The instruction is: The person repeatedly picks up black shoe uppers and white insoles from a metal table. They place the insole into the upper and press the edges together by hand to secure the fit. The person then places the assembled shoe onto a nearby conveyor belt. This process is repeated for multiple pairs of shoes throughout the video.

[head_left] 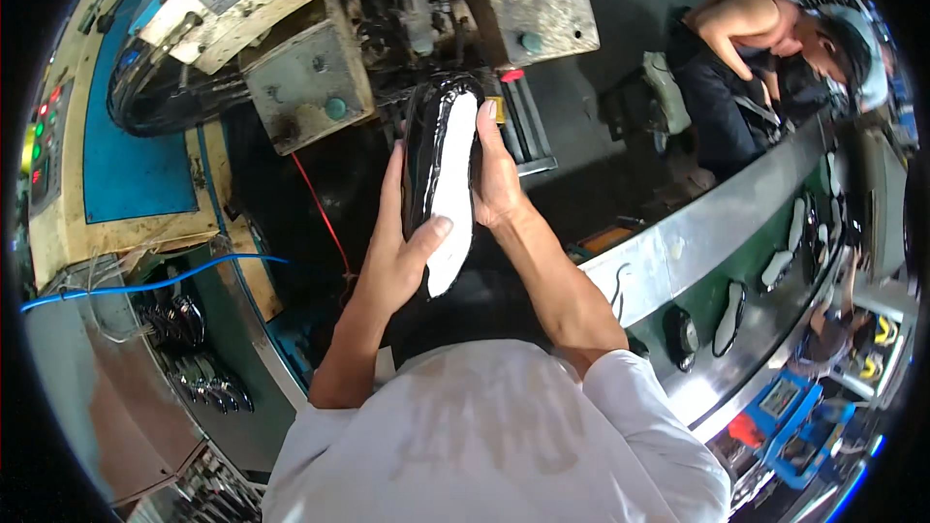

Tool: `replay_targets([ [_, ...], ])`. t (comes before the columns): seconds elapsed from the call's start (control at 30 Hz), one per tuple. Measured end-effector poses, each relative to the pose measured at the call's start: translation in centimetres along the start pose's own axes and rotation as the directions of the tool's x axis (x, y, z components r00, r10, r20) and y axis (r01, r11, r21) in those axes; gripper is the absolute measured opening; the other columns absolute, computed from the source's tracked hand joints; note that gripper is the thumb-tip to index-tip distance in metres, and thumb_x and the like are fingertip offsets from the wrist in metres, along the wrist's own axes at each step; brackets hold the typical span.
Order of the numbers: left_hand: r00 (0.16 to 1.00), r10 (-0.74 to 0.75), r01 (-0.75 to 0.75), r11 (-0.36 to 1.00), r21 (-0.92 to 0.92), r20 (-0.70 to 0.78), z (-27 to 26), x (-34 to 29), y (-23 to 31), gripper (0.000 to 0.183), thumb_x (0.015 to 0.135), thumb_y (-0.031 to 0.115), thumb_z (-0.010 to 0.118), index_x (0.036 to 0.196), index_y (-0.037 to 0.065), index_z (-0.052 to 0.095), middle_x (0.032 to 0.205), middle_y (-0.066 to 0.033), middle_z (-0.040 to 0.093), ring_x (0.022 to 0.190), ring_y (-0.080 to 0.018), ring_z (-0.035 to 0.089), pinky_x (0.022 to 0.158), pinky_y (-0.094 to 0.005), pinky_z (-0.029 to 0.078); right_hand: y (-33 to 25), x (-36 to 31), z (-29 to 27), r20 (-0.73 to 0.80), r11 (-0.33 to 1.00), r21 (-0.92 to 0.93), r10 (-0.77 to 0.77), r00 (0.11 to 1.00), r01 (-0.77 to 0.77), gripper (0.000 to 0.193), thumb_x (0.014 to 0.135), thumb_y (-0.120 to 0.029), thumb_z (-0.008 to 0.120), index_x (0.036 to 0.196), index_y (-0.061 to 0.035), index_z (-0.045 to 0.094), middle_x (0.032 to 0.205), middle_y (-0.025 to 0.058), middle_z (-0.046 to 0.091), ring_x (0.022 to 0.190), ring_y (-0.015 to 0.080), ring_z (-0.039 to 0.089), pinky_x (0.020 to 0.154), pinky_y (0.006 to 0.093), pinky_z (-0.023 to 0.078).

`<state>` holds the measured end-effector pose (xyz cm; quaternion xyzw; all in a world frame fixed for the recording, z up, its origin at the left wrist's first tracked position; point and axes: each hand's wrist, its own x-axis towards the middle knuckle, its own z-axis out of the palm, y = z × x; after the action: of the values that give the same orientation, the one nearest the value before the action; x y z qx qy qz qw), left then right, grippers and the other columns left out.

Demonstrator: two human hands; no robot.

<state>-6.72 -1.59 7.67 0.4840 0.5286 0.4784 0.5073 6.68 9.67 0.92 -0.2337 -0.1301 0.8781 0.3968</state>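
Hands first: both of the person's hands are wrapped around one black shoe (438,160) with a white bottom, holding it up in front of the big machine (407,29). The left hand (395,242) grips the shoe from the side, with its thumb pressed on the white bottom near the heel. The right hand (496,174) grips the other side, with its fingers up by the toe. The toe end looks right at the machine's dark middle part, so I think the shoe is about to go in or has just come out; I cannot tell which. The shoe's bottom looks bare and white, so the work on it seems not finished. I count one shoe in the hands and two hands on it. On the long green belt (746,320) to the right I can count about five more shoes (728,318) waiting, and one other person (765,48) bends over far behind it.
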Motion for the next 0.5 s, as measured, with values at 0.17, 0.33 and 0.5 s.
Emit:
replay_targets([
  [0.17, 0.999, -0.009, 0.004, 0.994, -0.107, -0.046, 2.3, -4.5, -1.0, 0.098, 0.093, 0.017, 0.067, 0.175, 0.002, 0.015, 0.177, -0.0203, 0.027, 0.163, -0.0298, 0.028, 0.133, -0.0410, 0.021, 1.2, -3.1, -0.2, 0.104, 0.999, 0.053, 0.006, 0.995, -0.012, 0.082, 0.108, -0.073, 0.043, 0.151, -0.0047, 0.058, 0.136, 0.0208, 0.071, 0.123, 0.0335, 0.072, 0.109, 0.0495, 0.058],
  [0.33, 0.951, -0.095, 0.047, 0.985, -0.166, -0.295, -0.3, -10.2, -3.1, 0.095, 0.095, 0.016, 0.067, 0.176, 0.009, 0.020, 0.175, -0.0189, 0.032, 0.159, -0.0304, 0.036, 0.131, -0.0407, 0.027, 5.0, -2.0, -1.8, -0.030, 0.900, -0.436, 0.010, 0.999, -0.022, 0.060, 0.112, -0.048, 0.060, 0.153, -0.0039, 0.057, 0.146, 0.0193, 0.066, 0.129, 0.0334, 0.069, 0.111, 0.0444, 0.055],
  [0.5, 0.674, -0.480, 0.130, 0.826, -0.549, -0.562, -7.3, -21.0, -9.5, 0.093, 0.098, 0.014, 0.072, 0.176, 0.015, 0.022, 0.161, -0.0175, 0.049, 0.138, -0.0253, 0.054, 0.115, -0.0384, 0.043, 6.2, -5.5, -2.8, -0.044, 0.734, -0.664, 0.148, 0.988, -0.140, 0.052, 0.113, -0.028, 0.063, 0.153, 0.0046, 0.056, 0.139, 0.0199, 0.071, 0.119, 0.0299, 0.076, 0.104, 0.0408, 0.060],
])
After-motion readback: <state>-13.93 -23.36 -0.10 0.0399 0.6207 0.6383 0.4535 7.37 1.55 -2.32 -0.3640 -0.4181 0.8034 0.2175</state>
